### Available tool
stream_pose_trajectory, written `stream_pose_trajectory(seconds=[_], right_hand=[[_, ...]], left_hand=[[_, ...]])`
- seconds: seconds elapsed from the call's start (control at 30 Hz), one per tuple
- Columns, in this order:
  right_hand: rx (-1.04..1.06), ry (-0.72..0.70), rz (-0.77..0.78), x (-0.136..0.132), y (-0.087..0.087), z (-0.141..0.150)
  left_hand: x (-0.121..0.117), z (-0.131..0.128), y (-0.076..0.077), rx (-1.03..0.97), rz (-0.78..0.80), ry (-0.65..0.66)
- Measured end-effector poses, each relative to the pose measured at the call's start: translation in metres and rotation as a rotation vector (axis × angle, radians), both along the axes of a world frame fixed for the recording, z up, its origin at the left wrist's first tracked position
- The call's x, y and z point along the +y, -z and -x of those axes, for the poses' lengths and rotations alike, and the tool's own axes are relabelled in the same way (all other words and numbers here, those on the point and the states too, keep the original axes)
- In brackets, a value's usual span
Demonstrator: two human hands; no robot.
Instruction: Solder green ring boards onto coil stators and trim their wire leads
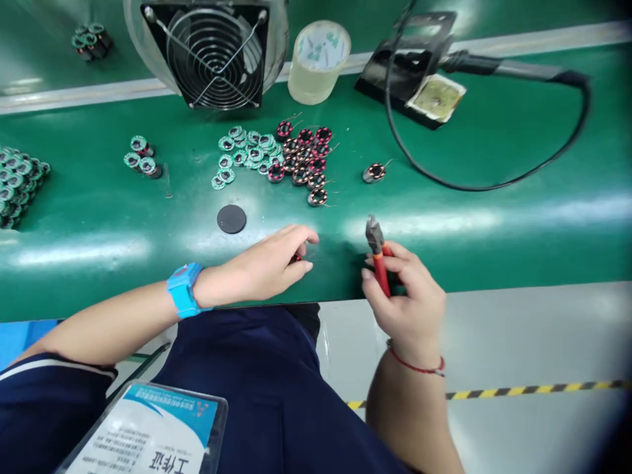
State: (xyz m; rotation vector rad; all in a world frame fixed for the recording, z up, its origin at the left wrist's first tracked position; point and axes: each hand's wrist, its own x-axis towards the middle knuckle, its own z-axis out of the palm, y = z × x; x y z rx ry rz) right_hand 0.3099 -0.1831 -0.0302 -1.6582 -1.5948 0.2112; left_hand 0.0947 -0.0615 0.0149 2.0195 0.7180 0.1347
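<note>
Near the front edge of the green bench, my left hand curls its fingers around a small wire-wound motor stator, mostly hidden by the fingers. My right hand grips red-handled wire cutters, their jaws pointing away from me and apart from the stator. Beyond my left hand lies a cluster of stators with thin wire ends sticking out. Small round green circuit boards are heaped against its left side. One separate stator sits beyond the cutters. A flat black disc rests left of my left hand.
A fan, a roll of clear tape and a soldering iron in its stand line the back. Its black cable loops across the right. Stacked green-topped parts stand far left; three more stand nearer.
</note>
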Motion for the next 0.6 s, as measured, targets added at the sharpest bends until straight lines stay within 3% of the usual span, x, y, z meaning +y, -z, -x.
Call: stream_pose_trajectory(seconds=[0.17, 0.27, 0.4, 0.6], right_hand=[[0.066, 0.108, -0.120, 0.006, 0.010, -0.002], [0.077, 0.099, -0.130, 0.007, 0.009, -0.001], [0.077, 0.044, -0.112, 0.007, 0.003, -0.002], [0.106, 0.087, -0.179, 0.004, 0.006, -0.006]], left_hand=[[0.027, -0.028, 0.019, 0.086, -0.635, 0.220], [0.041, -0.036, 0.015, 0.121, -0.876, 0.167], [0.060, -0.059, 0.001, 0.140, -0.913, -0.049], [0.082, -0.130, 0.000, 0.260, -0.829, 0.041]])
